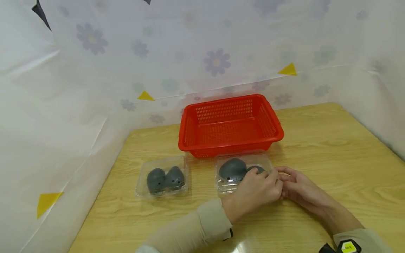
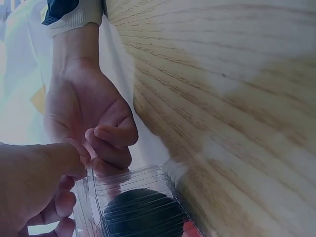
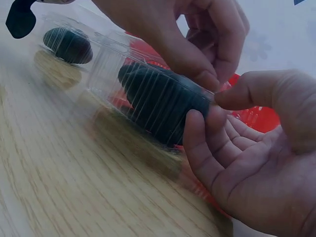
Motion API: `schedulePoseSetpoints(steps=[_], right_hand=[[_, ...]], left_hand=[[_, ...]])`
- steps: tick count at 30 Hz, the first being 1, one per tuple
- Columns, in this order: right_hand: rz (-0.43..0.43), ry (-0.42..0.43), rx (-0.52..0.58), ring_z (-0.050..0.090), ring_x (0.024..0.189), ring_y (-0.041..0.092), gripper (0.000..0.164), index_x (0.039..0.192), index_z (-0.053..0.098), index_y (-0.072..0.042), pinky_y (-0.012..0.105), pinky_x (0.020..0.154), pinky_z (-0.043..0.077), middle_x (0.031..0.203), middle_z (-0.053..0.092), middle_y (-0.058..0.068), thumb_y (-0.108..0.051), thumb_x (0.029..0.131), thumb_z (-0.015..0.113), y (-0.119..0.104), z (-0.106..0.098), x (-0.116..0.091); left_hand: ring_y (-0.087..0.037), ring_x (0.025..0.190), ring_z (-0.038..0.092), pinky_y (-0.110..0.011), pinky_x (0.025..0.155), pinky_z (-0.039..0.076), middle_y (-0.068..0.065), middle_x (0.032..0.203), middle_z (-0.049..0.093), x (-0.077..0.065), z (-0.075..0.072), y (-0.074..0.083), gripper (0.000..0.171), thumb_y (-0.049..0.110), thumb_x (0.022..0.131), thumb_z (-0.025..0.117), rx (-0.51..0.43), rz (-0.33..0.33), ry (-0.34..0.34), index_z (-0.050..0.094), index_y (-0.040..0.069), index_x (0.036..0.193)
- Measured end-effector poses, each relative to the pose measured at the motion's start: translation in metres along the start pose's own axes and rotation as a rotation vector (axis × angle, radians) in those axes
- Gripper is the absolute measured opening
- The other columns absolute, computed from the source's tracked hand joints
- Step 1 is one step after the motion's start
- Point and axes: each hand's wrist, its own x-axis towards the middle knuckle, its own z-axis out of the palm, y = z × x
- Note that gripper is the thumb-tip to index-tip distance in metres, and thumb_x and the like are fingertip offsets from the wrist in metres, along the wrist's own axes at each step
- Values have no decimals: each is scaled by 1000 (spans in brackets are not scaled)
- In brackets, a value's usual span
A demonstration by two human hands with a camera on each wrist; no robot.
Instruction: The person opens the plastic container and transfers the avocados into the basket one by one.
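A clear plastic clamshell box (image 1: 222, 188) holds two dark, avocado-like fruits (image 1: 233, 169), with its lid down over them. My left hand (image 1: 257, 189) reaches across its right part, thumb and fingers pinching the rim at the right end. At that same end my right hand (image 1: 305, 193) pinches the edge between thumb and fingertips, palm turned up. The right wrist view shows the fingertips of both hands meeting at the box's corner, beside the ribbed wall and one dark fruit (image 3: 158, 101). In the head view, my left hand partly hides the second fruit.
A second clear clamshell box (image 1: 142, 184) with two similar dark fruits (image 1: 156, 181) lies to the left on the wooden table (image 1: 126, 221). Right behind the boxes stands a red perforated plastic basket (image 1: 227, 144). Flower-patterned sheeting (image 1: 177, 42) encloses the table's back and sides.
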Motion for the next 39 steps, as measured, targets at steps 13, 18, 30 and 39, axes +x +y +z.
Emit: schedulePoseSetpoints(steps=[13,18,30,39], right_hand=[[-60,115,-69,55,80,9,31,121,30,-5,23,67,48,98,59,-1,-3,92,42,3,20,8],[-36,174,-54,55,74,11,28,117,33,-7,27,66,49,88,59,-4,-7,92,44,3,22,9],[-17,195,-77,52,70,16,36,123,24,-1,35,61,48,87,53,-1,-5,92,41,6,22,13],[-43,213,-121,51,68,16,37,122,22,2,38,58,48,82,50,-2,-1,91,40,2,18,7]], left_hand=[[-2,51,47,-20,51,38,11,73,54,2,-19,-13,32,12,92,37,42,3,76,63,24,78],[-4,47,43,-19,45,31,9,68,50,11,-14,-18,34,9,93,34,26,-68,86,61,23,77],[-4,61,55,-18,58,45,7,88,56,-23,-20,-30,24,19,97,35,-100,-24,11,58,21,92],[-15,66,52,-28,56,44,0,87,52,-67,-18,-38,16,12,94,40,-187,-109,-91,55,16,92]])
